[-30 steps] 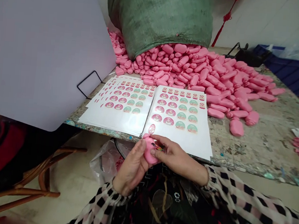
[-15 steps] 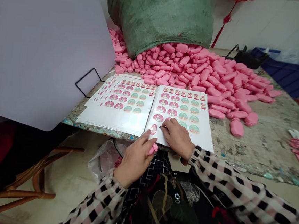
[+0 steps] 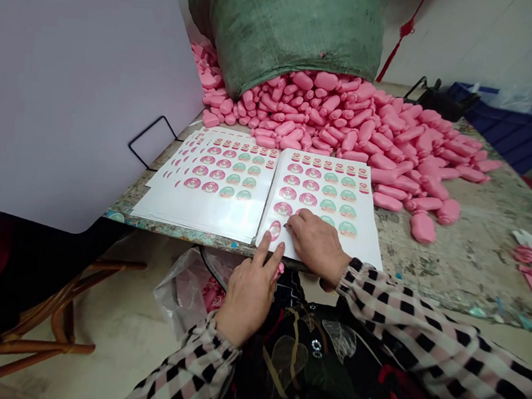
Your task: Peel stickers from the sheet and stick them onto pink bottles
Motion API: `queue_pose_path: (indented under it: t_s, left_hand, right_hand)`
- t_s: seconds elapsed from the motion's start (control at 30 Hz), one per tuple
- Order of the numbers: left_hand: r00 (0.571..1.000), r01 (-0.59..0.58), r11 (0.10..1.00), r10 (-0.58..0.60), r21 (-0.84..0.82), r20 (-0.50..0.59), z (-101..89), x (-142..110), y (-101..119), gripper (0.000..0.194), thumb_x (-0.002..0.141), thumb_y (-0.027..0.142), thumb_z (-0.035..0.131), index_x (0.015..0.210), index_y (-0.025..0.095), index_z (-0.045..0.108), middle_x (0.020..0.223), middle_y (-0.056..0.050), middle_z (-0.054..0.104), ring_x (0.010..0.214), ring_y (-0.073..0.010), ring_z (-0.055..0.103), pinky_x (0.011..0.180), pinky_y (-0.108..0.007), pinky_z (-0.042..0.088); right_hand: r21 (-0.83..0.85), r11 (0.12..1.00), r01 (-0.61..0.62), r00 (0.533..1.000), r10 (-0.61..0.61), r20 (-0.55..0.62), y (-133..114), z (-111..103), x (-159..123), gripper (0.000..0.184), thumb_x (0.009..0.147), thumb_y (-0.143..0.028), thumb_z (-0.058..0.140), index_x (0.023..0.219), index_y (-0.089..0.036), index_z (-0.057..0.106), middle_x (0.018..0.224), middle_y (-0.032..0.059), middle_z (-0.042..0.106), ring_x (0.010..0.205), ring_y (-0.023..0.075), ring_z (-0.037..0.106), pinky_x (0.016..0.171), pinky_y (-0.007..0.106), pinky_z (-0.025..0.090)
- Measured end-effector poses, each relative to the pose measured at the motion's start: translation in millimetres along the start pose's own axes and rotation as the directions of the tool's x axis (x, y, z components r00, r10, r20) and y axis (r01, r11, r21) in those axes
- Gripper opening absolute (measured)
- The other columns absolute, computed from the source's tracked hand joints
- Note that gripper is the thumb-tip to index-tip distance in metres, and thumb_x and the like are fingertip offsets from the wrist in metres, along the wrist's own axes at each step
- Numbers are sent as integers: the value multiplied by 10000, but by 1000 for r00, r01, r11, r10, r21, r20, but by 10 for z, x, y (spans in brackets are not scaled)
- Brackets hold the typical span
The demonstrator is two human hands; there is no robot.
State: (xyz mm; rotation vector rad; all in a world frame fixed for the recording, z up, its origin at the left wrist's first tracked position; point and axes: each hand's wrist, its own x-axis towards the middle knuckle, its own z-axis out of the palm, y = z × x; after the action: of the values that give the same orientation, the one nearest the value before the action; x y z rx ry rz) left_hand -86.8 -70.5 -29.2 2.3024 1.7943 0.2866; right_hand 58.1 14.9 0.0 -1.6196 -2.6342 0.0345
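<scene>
My left hand (image 3: 249,288) is at the near table edge, holding a small pink plastic bottle (image 3: 280,269) that is mostly hidden under it, with two fingers stretched onto the sticker sheet (image 3: 359,248). My right hand (image 3: 317,240) rests on that sheet, fingertips pinched at a round sticker beside a pink sticker (image 3: 275,229). The sheet carries rows of pink and green round stickers.
A stack of more sticker sheets (image 3: 210,201) lies to the left. Many pink bottles (image 3: 356,123) spill from a green sack (image 3: 285,27) at the back. A large white board (image 3: 66,83) leans at left. Blue crates (image 3: 519,122) stand far right, a wooden chair (image 3: 49,329) below left.
My right hand left the bottle and moved up onto the sticker sheet. My left hand, still holding the bottle, lowered to the table edge and stretched two fingers onto the sheet.
</scene>
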Motion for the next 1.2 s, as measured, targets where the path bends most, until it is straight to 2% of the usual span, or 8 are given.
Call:
queue_pose_path:
  t_s: [0.17, 0.5, 0.9, 1.03, 1.2]
  left_hand:
    - [999, 31, 999, -31, 5, -25, 59, -11, 29, 521, 875, 222, 390, 1379, 312, 292, 1498, -127, 149, 926, -228, 580, 766, -371, 461]
    - [999, 29, 998, -28, 62, -22, 89, -7, 19, 513, 881, 221, 365, 1379, 318, 291, 1487, -136, 184, 867, -212, 586, 730, -358, 467]
    - [999, 19, 995, -15, 96, -39, 96, -2, 18, 522, 881, 222, 370, 1384, 327, 279, 1478, -144, 205, 879, -205, 590, 738, -349, 470]
    - [998, 25, 995, -20, 97, -58, 115, -1, 20, 514, 881, 218, 369, 1377, 326, 293, 1478, -141, 207, 861, -196, 595, 736, -342, 473]
    - [998, 27, 997, -22, 77, -57, 138, -1, 17, 500, 889, 229, 347, 1378, 325, 294, 1480, -141, 200, 880, -212, 591, 750, -363, 471]
  right_hand:
    - [55, 998, 19, 1000, -20, 18, 27, -1, -14, 262, 930, -268, 309, 955, -182, 556, 949, 82, 553, 810, 176, 535, 599, 286, 350]
    - [71, 997, 19, 1000, -19, -3, 77, 10, 1, 279, 931, -282, 310, 983, -190, 568, 961, 76, 554, 807, 171, 527, 602, 280, 330]
    - [165, 983, 80, 997, -82, 8, 79, 38, -42, 252, 918, -276, 338, 930, -191, 575, 912, 55, 538, 757, 143, 510, 585, 254, 317]
    - [261, 965, 37, 999, -31, -28, 55, 106, -71, 234, 911, -287, 361, 916, -190, 575, 933, 49, 510, 767, 135, 500, 600, 242, 330]
    - [384, 923, -30, 998, 52, -46, 13, 162, -86, 193, 894, -275, 402, 860, -183, 568, 863, 32, 494, 779, 135, 501, 638, 239, 352]
